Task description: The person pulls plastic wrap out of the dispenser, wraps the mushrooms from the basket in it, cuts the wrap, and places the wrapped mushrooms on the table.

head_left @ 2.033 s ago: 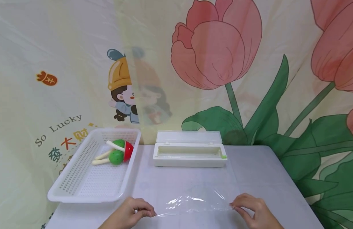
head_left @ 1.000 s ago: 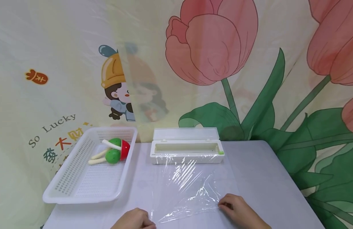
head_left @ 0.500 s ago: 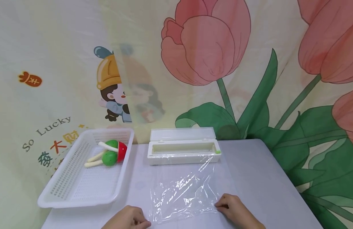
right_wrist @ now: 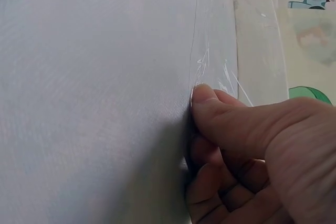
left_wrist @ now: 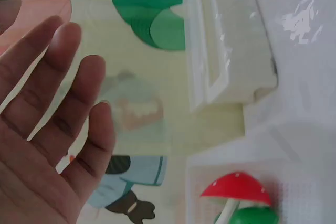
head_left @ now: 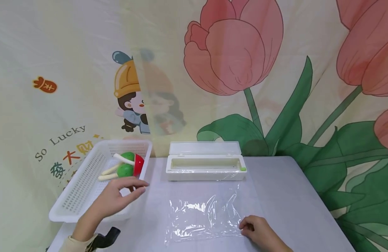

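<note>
A sheet of clear plastic wrap lies over the table, running from the white wrap dispenser box toward the near edge. At its near right corner my right hand pinches the film between thumb and fingers, as the right wrist view also shows. My left hand is raised over the near right side of the white basket, its fingers spread and holding nothing. Inside that basket lie toy mushrooms: a red one and green ones with cream stems.
The dispenser's lid stands raised at the back, with a green slider on its right end. A printed curtain hangs behind the white table. A dark strap sits on my left wrist.
My left hand has let go of the film's left corner and moved up and left to the basket. The film was drawn toward me earlier and now lies on the table. My right hand keeps its corner.
</note>
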Tool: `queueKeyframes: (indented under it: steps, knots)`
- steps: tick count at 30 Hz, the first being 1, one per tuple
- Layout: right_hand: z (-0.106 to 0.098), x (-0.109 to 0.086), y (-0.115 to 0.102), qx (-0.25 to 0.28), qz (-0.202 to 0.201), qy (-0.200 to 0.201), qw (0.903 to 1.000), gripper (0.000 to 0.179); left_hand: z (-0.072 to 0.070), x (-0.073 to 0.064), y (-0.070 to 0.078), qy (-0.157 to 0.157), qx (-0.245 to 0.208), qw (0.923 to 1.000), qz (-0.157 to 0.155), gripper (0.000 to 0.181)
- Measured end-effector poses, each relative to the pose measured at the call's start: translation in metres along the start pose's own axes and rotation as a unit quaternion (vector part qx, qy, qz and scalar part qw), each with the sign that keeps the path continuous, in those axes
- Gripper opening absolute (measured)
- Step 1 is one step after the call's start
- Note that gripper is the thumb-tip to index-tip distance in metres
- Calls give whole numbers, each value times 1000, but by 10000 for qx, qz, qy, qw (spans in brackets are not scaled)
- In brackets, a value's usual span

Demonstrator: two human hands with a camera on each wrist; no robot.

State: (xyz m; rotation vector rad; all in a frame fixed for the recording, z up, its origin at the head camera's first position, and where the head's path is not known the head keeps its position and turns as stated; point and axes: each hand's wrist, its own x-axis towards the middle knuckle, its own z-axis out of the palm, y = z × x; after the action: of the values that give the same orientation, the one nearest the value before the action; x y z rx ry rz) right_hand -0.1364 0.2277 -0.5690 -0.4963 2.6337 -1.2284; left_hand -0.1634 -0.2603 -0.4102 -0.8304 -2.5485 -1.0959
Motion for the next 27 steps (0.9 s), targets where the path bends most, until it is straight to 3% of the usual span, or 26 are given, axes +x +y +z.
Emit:
queueKeyframes:
  steps: [7,13,22,27]
  knots:
    - [5,3,1,-1,241,94,9997,12,-33,25,-27,547,317,9941,-877,19]
    - [2,3,1,104,550,-67,9984,9,-42,37,-64,844,408,9910,-953,22]
    - [-1,-2,5,304,539,-72,9981,9,-49,59,-116,611,877,9824,-1530,33]
    - [3,2,1,244,674,-37,9974,12,-56,68,-138,228,1157,9758,-1840,41]
